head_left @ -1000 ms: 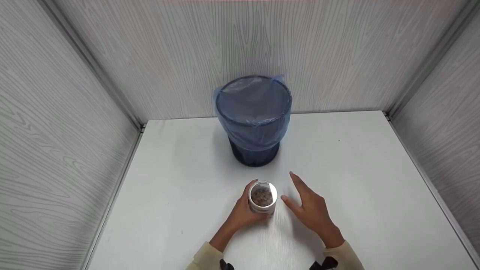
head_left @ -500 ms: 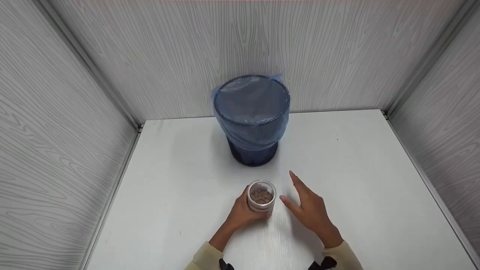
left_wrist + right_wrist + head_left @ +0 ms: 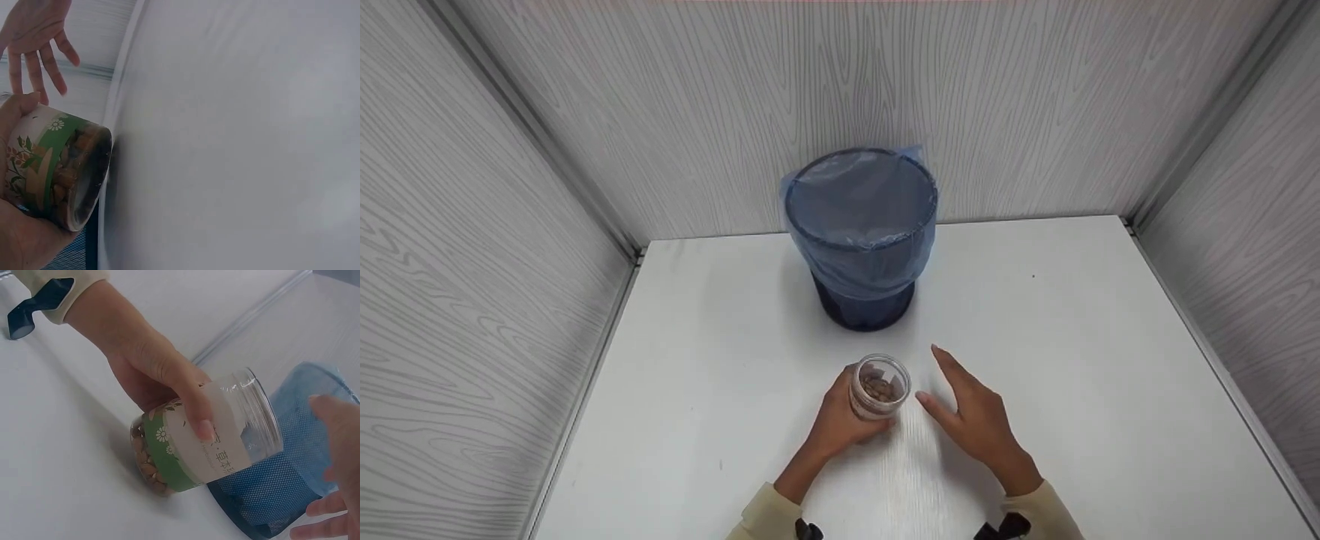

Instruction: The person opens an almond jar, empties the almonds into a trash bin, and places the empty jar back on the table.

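My left hand (image 3: 834,427) grips a clear lidless jar (image 3: 872,409), thumb on one side and fingers round the other. Its threaded mouth shows in the right wrist view, where the jar (image 3: 222,439) leans, base low over the table. A white and green label with flowers wraps the jar (image 3: 36,160) in the left wrist view. Brown nuts (image 3: 877,388), almond-like, lie inside toward the bottom. To the right of the jar, my right hand (image 3: 979,420) is held apart from it, fingers extended and holding nothing.
Beyond the hands stands a dark blue mesh wastebasket (image 3: 866,306), lined with a translucent blue bag (image 3: 862,266) folded over its rim. It is near the back wall (image 3: 720,112). Grey wood-grain panels enclose the white table (image 3: 697,390) at the back and both sides.
The jar in my left hand has tilted a little, and it has shifted slightly left. Glare on its mouth has faded, so the nuts show more plainly. My right hand has barely moved.
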{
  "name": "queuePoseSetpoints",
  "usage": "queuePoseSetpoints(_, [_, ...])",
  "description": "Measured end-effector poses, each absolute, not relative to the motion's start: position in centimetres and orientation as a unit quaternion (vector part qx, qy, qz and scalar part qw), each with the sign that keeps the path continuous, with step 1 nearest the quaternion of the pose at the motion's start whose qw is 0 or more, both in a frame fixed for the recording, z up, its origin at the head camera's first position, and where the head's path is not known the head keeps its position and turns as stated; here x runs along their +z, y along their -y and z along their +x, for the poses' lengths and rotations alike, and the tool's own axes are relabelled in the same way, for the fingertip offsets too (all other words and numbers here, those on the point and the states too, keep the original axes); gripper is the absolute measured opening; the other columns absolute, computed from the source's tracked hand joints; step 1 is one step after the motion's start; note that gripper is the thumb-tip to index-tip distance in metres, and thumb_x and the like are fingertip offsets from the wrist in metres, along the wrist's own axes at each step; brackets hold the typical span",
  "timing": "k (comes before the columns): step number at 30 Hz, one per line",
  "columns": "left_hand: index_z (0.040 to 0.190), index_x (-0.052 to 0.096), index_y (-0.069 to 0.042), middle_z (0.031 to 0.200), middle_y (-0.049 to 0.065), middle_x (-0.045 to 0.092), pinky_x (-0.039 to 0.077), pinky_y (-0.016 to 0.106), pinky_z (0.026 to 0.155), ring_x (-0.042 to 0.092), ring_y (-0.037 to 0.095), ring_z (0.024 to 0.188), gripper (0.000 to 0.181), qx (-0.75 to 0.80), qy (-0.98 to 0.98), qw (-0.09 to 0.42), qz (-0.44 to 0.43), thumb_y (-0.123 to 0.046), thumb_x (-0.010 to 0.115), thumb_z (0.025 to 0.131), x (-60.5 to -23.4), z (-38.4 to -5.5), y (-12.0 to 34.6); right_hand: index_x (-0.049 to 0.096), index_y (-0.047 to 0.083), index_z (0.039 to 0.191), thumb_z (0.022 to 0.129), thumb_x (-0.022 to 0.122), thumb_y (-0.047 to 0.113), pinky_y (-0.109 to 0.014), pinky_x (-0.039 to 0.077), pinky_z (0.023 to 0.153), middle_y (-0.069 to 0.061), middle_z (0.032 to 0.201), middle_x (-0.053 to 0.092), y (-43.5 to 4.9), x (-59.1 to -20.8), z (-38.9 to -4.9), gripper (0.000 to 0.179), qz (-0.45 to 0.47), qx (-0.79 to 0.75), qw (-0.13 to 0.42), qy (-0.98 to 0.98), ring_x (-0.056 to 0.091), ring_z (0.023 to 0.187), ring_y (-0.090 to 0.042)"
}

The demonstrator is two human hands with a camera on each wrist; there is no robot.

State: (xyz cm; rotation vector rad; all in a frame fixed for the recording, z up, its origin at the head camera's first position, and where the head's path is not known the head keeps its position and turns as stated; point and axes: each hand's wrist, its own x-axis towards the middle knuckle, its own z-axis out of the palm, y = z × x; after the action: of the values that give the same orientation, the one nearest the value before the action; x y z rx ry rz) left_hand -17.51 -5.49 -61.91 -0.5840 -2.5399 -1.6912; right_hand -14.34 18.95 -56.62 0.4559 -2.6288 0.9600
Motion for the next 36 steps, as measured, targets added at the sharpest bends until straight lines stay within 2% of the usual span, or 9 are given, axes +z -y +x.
queuePoseSetpoints(8, [0.147,0.044,-0.018,0.136,0.0,0.059,0.045,0.045,0.108,0.056,0.017,0.126,0.095,-0.546,0.819,0.046,-0.172,-0.019,0.095,0.066,-61.0,-17.4,5.8,0.043,0.014,0.155,0.096,0.068,0.041,-0.052,0.047,0.105,-0.007,0.153,0.049,-18.6,-56.7,-14.2,0.069,0.167,0.339,0.156,0.912,0.051,0.136,-0.027])
queuePoseSetpoints(16, [0.147,0.044,-0.015,0.138,0.005,0.056,0.044,0.044,0.109,0.054,0.017,0.129,0.094,-0.488,0.848,0.085,-0.188,-0.031,0.093,0.068,-59.9,-17.0,5.9,0.044,0.013,0.154,0.096,0.068,0.042,-0.052,0.048,0.104,-0.008,0.153,0.05,-18.3,-56.6,-14.2,0.069,0.166,0.34,0.153,0.913,0.052,0.136,-0.027])
queuePoseSetpoints(23, [0.145,0.047,-0.014,0.131,0.001,0.059,0.046,0.047,0.105,0.055,0.017,0.122,0.094,-0.427,0.87,0.135,-0.209,-0.029,0.095,0.066,-59.1,-16.9,5.7,0.041,0.016,0.156,0.097,0.065,0.046,-0.051,0.047,0.105,-0.006,0.154,0.048,-18.1,-56.5,-14.0,0.07,0.159,0.35,0.134,0.913,0.05,0.137,-0.026])
queuePoseSetpoints(27, [0.144,0.047,-0.015,0.13,-0.002,0.06,0.046,0.048,0.103,0.056,0.016,0.119,0.092,-0.394,0.88,0.152,-0.216,-0.035,0.093,0.066,-58.8,-16.9,5.7,0.041,0.017,0.156,0.098,0.064,0.046,-0.052,0.047,0.105,-0.005,0.154,0.048,-18.0,-56.5,-14.0,0.069,0.159,0.356,0.128,0.912,0.05,0.137,-0.026])
queuePoseSetpoints(33, [0.143,0.049,-0.013,0.131,0.0,0.059,0.046,0.044,0.105,0.057,0.018,0.12,0.091,-0.342,0.891,0.188,-0.233,-0.036,0.092,0.066,-58.2,-17.0,5.5,0.04,0.017,0.157,0.097,0.065,0.045,-0.051,0.047,0.105,-0.005,0.154,0.048,-17.9,-56.3,-13.9,0.07,0.158,0.365,0.125,0.909,0.051,0.136,-0.026])
queuePoseSetpoints(36, [0.142,0.05,-0.011,0.131,0.002,0.059,0.046,0.044,0.105,0.057,0.02,0.12,0.093,-0.319,0.891,0.212,-0.242,-0.035,0.094,0.063,-57.9,-17.0,5.3,0.039,0.018,0.157,0.097,0.065,0.045,-0.049,0.051,0.101,-0.003,0.154,0.048,-17.8,-56.2,-14.0,0.071,0.157,0.375,0.117,0.906,0.054,0.133,-0.026])
